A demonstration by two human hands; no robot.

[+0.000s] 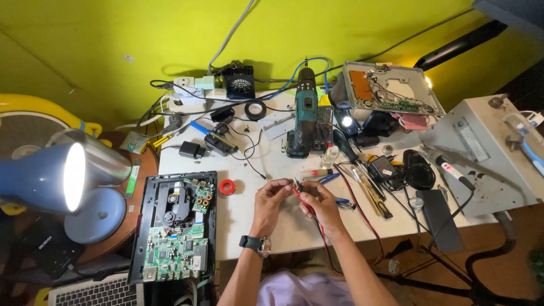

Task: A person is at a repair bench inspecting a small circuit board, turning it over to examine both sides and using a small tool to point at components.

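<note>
My left hand, with a dark watch on its wrist, pinches a very small part at the middle of the white table. My right hand holds a thin red probe whose tip meets that part between my fingers. A red lead runs from the probe down off the table's front edge. What the small part is cannot be made out.
An opened disc player with green circuit boards lies at the left. A teal cordless drill stands behind my hands. A soldering iron, a red tape roll, a lit blue lamp and a grey metal box surround them.
</note>
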